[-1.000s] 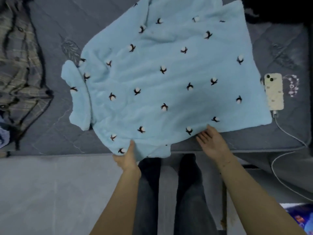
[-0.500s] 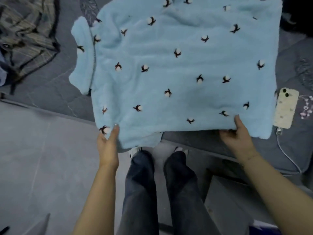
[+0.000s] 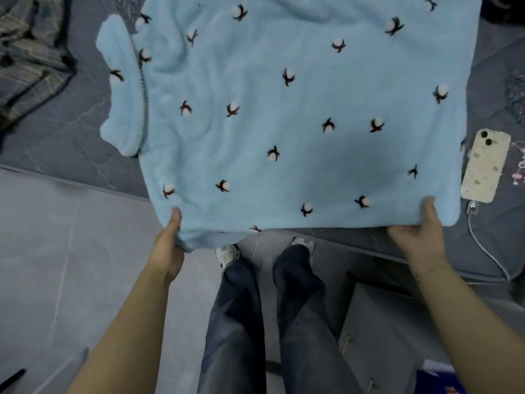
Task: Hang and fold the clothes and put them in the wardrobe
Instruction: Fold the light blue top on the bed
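Observation:
A fluffy light-blue sweater [image 3: 284, 115] with small white-and-dark cotton-flower tufts lies spread on the dark grey bed [image 3: 71, 129], collar to the left. Its near edge hangs over the bed's front edge. My left hand [image 3: 169, 240] grips the near left corner, thumb on top and fingers under the fabric. At the near right corner my right hand [image 3: 420, 237] holds the hem the same way, thumb on the fabric.
A phone [image 3: 485, 166] in a pale speckled case lies on the bed right of the sweater, with a white cable [image 3: 483, 245] running off the edge. A plaid garment [image 3: 31, 61] lies at the far left. Grey floor and my legs are below.
Both hands moved apart along the sweater's near edge, the right one out to the right corner, and now grip it. The sweater fills more of the view.

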Demonstrator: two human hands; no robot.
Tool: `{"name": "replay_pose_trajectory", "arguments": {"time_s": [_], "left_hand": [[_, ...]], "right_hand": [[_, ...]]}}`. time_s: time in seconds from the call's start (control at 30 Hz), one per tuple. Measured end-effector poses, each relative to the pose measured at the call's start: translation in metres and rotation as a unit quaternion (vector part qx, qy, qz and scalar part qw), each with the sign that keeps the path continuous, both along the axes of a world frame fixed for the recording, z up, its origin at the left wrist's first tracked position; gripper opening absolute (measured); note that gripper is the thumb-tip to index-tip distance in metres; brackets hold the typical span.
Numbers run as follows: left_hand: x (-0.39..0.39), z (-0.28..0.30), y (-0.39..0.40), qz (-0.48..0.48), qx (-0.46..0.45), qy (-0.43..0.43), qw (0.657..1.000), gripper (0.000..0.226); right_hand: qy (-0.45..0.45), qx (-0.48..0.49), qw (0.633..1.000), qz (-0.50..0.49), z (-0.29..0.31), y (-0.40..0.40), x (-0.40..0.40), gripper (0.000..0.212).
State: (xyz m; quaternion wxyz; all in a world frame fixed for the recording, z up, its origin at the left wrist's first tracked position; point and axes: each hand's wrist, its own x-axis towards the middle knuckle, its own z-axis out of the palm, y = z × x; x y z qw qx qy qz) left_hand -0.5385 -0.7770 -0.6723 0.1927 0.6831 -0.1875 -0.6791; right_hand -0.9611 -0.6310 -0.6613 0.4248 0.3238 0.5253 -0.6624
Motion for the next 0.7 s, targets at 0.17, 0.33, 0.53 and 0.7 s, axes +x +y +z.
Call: {"name": "replay_pose_trajectory", "arguments": {"time_s": [0.17, 0.33, 0.53, 0.7], "left_hand": [[0.003, 0.006, -0.004, 0.013, -0.044, -0.148, 0.988, 0.050], [0.006, 0.003, -0.004, -0.222, -0.034, -0.297, 0.928, 0.043], [0.009, 0.051, -0.028, -0.147, 0.063, -0.208, 0.965, 0.038], [-0.001, 0.104, -0.062, -0.024, 0.085, -0.035, 0.995, 0.032]], "right_hand": [[0.030, 0.119, 0.992, -0.019, 0.005, 0.016, -0.019, 0.033], [0.034, 0.179, 0.983, -0.001, 0.007, 0.028, -0.012, 0.029], [0.046, 0.162, 0.986, -0.016, 0.032, 0.016, -0.024, 0.024], [0.069, 0.097, 0.993, -0.024, 0.073, -0.013, -0.053, 0.007]]}}
